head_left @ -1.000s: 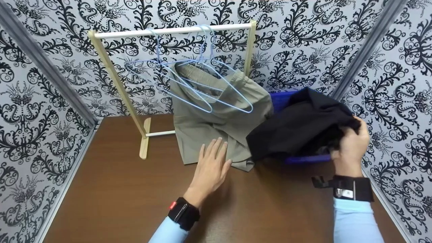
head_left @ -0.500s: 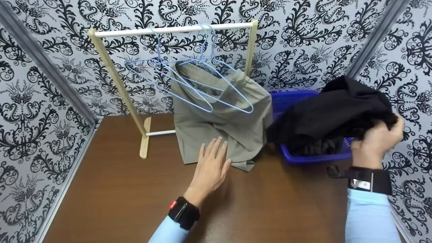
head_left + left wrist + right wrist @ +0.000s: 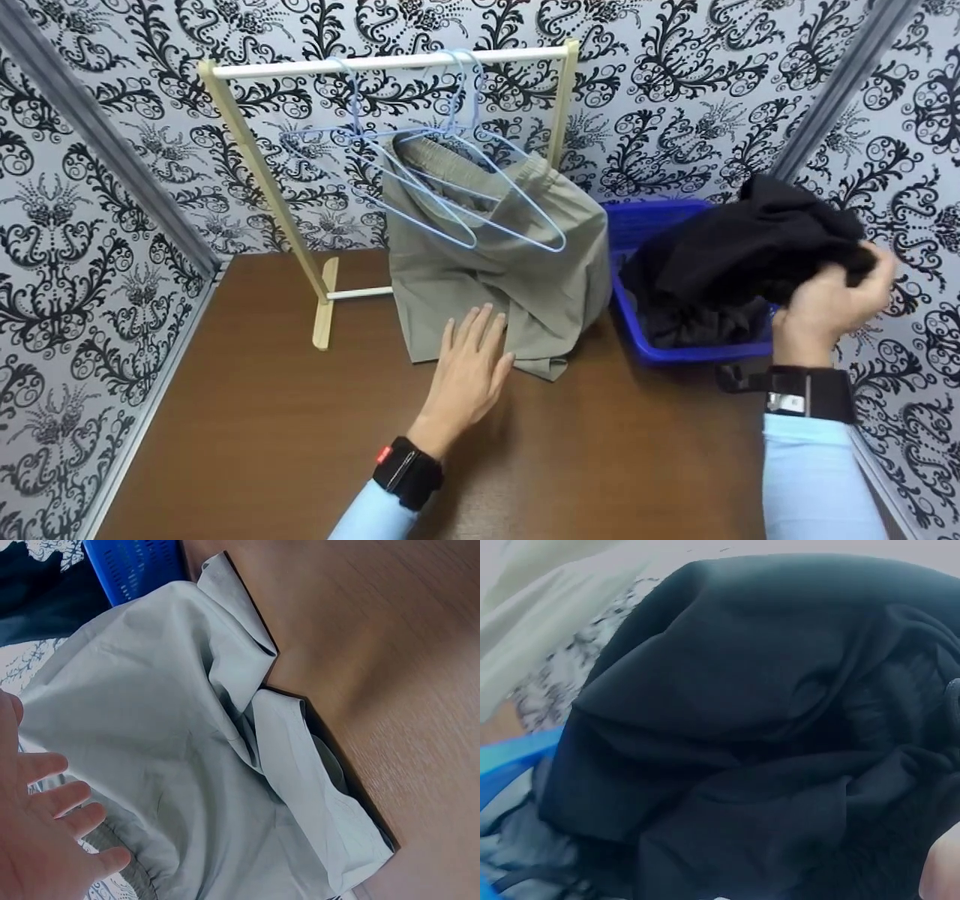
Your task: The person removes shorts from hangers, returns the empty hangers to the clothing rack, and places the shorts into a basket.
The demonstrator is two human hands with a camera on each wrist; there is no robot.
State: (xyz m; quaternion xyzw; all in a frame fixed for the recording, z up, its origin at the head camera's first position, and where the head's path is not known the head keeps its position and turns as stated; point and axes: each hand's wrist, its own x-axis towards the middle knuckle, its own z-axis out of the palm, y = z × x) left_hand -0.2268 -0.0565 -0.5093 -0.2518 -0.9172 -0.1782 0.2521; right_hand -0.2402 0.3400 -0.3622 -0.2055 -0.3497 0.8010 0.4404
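My right hand grips a bunched black garment over the blue basket. That black cloth fills most of the right wrist view, with a fingertip at its right edge. My left hand has its fingers spread, in front of the lower part of olive-grey shorts. The shorts have a gathered elastic waistband and hang at a light blue hanger. In the left wrist view the left hand's palm and fingers show bare beside the shorts, holding nothing.
A rack with wooden posts and a white rod stands at the back of the brown table. Another blue hanger hangs on its left part. More dark cloth lies in the basket. Patterned walls enclose the table.
My right hand has carried the black garment to the right, then dipped it slightly back over the basket, uncovering the basket's front rim. The left hand has stayed in place.
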